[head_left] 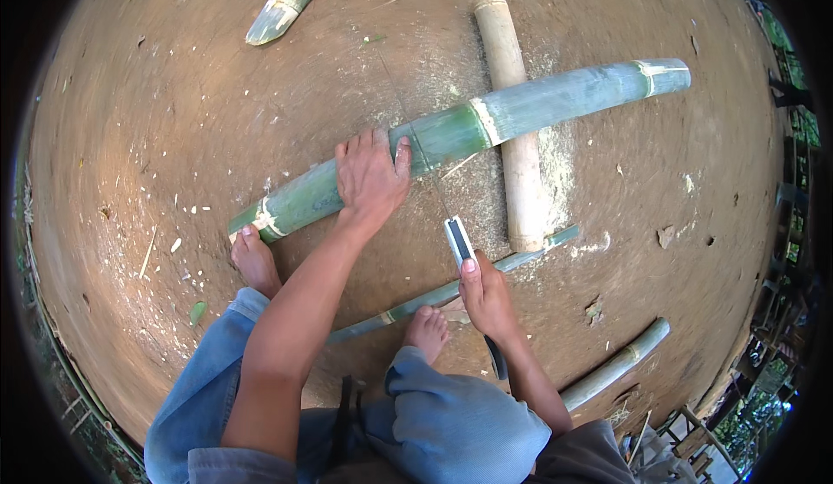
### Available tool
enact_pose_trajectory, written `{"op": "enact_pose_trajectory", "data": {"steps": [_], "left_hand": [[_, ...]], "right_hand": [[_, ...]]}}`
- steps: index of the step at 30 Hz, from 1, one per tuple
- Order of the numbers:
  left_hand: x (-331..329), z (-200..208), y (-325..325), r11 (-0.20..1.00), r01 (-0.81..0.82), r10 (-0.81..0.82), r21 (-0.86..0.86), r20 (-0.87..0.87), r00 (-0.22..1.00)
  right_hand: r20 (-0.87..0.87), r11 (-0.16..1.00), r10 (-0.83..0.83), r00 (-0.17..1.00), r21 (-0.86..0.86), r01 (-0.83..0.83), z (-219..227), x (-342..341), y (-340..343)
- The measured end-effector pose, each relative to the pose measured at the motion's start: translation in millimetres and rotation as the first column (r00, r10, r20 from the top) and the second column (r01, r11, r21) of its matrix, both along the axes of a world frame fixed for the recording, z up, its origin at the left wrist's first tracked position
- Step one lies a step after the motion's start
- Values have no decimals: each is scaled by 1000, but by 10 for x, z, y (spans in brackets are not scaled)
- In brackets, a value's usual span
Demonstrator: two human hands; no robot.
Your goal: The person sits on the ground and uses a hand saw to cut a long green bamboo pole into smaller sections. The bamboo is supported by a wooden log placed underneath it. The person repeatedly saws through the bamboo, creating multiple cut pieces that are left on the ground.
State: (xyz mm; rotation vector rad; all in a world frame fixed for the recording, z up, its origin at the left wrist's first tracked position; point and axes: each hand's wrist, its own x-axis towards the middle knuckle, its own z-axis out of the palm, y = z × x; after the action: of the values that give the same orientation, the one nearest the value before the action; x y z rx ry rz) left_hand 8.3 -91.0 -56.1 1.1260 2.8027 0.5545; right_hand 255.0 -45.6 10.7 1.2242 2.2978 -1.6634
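Note:
A thick green bamboo pole (455, 133) lies slanting across the ground in front of me. My left hand (373, 172) presses down on it left of the middle, fingers over the far side and thumb apart. In my right hand (490, 297) is the pale and dark handle of a hand saw (458, 239), fingers wrapped around it. Seen nearly edge-on as a thin dark line, the saw's blade crosses the pole just right of my left thumb. How deep it sits in the bamboo cannot be made out. My left foot (254, 258) touches the pole's left end.
A pale bamboo length (521, 172) lies crosswise beneath the pole, with sawdust around it. A thinner bamboo stick (425, 302) runs by my right foot (427, 332). Other bamboo pieces lie at top left (291, 3) and lower right (620, 363). Chips dot the brown earth.

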Motion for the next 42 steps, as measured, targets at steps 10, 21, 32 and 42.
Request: {"op": "enact_pose_trajectory", "data": {"steps": [10,21,32,42], "left_hand": [[24,155,47,998,9,-8,-64,18,1000],[95,272,-215,930,48,-102,364,129,986],[398,1697,-302,517,206,-248,831,-85,965],[552,2181,-55,212,-35,92,977,16,996]], "right_hand": [[-2,996,-10,1000,-90,10,-46,39,75],[-72,985,-47,996,-168,34,-230,107,17],[-103,981,-27,994,-196,6,-331,190,68],[-95,976,-46,994,-216,25,-269,138,53]]}}
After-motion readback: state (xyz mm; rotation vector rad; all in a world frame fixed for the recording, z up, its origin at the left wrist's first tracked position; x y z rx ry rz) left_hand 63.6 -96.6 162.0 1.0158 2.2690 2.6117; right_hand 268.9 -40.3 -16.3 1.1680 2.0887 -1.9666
